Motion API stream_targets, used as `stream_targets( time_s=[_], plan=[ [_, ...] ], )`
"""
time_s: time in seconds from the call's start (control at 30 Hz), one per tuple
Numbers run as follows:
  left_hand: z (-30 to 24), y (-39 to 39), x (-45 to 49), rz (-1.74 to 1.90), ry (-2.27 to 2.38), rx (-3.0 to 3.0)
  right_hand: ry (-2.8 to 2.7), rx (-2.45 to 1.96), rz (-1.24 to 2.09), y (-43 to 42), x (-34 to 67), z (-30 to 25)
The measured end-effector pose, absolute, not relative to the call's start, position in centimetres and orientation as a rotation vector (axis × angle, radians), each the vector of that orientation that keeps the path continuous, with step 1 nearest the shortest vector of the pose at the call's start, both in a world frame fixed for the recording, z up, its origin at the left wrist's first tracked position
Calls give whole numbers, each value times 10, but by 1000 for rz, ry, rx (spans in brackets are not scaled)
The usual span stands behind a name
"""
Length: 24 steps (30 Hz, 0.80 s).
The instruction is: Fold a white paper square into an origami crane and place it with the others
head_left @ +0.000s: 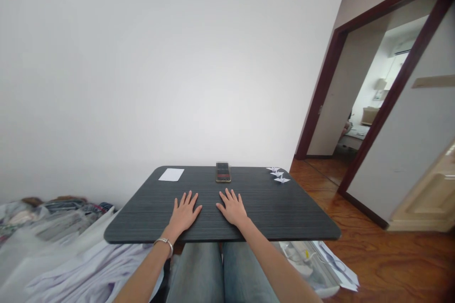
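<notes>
My left hand (185,214) lies flat on the dark table (142,213), fingers spread, with a bracelet (164,243) at its wrist. Also palm down on the tabletop, my right hand (232,208) has its fingers apart and holds nothing. Beyond the hands, near the back edge, a phone (223,172) leans in a stand. White paper (171,174) lies flat at the back left, apart from my left hand. Three folded paper cranes (282,180) stand in a row at the back right.
A white wall (213,57) rises right behind the table. Clothes and bedding (81,265) are heaped at the left. Under the table's right side is a clear bin (309,265) with papers (337,265) beside it. A doorway (341,94) opens at the right, over wooden floor.
</notes>
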<state>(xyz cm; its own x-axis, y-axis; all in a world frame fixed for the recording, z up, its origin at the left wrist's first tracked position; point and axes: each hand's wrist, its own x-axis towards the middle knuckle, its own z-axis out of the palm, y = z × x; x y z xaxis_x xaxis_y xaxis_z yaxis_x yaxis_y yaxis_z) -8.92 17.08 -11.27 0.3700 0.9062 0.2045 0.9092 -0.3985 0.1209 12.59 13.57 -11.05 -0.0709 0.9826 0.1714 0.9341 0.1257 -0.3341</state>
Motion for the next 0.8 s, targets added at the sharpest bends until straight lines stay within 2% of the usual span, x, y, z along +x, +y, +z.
stream_targets(
  time_s=[0.37, 0.8],
  plan=[
    [-114, 177, -90, -305, -1752, -2584, -2046, -1883, 181, 132, 131, -109],
    [-113, 265, -106, -411, -2149, -2213, -2033, -1857, 208, 138, 134, -114]
  ],
)
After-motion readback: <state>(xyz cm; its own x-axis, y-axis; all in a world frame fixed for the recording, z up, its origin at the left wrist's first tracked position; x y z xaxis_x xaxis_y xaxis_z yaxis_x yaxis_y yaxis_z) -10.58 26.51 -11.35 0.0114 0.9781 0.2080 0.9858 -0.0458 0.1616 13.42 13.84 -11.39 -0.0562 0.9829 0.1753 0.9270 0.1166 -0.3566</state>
